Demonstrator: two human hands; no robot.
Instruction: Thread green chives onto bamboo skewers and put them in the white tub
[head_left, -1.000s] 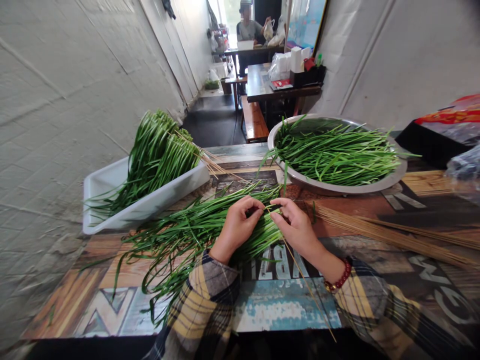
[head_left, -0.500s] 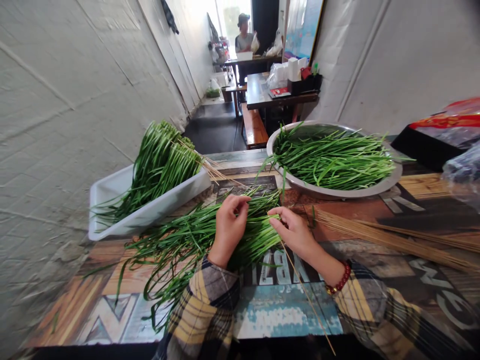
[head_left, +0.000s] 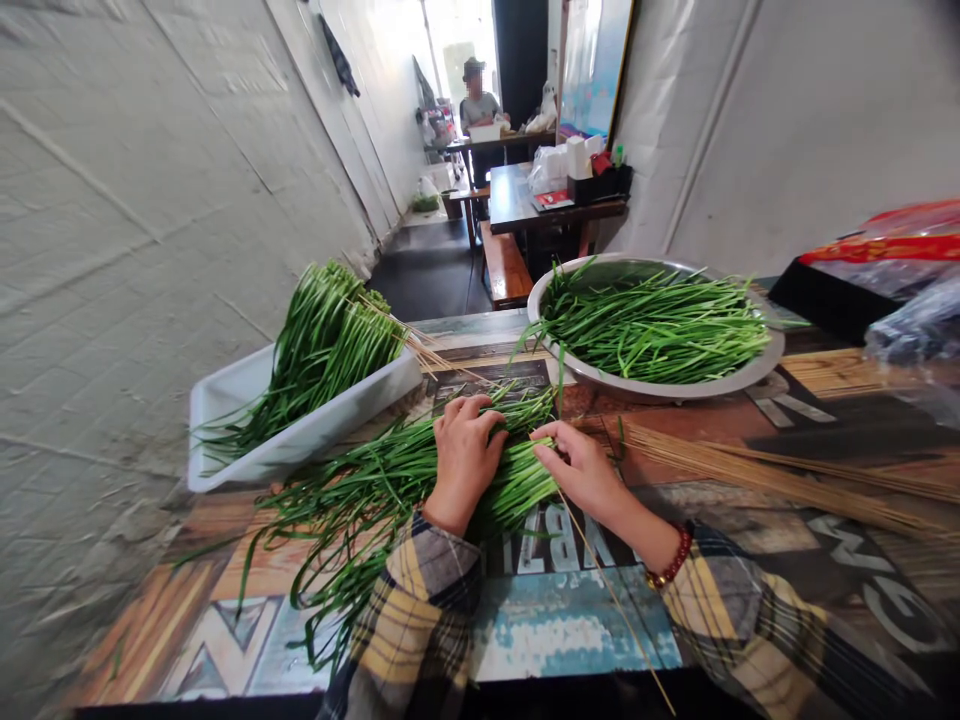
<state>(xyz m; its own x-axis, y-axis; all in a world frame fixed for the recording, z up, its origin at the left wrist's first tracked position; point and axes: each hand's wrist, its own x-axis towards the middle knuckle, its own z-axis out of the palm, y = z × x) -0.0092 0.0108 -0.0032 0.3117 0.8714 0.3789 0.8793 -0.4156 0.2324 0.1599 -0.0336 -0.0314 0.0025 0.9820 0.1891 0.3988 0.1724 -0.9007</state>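
Observation:
Long garlic chives [head_left: 352, 475] lie in a loose pile on the table, leaves to the left, pale stem ends to the right. My left hand [head_left: 466, 450] rests palm down over the pile, fingers bent and apart; its fingertips are partly hidden. At the stem ends, my right hand [head_left: 589, 475] pinches some chive stems between thumb and fingers. A thin wooden skewer [head_left: 611, 580] slants from under that hand toward the table's front edge; its upper end is hidden among stems and fingers.
A white tray [head_left: 225, 400] at left holds skewered chives [head_left: 330, 325]. A metal basin [head_left: 772, 350] at back right holds loose chives. Bare skewers [head_left: 735, 465] lie at right, near a black box [head_left: 832, 290]. Behind are another table [head_left: 514, 195], a bench [head_left: 506, 260] and a person [head_left: 480, 105].
My left hand has turned from a curled, raised pose to palm down over the pile, fingers spreading. My right hand stays at the stem ends. The view has tipped slightly upward.

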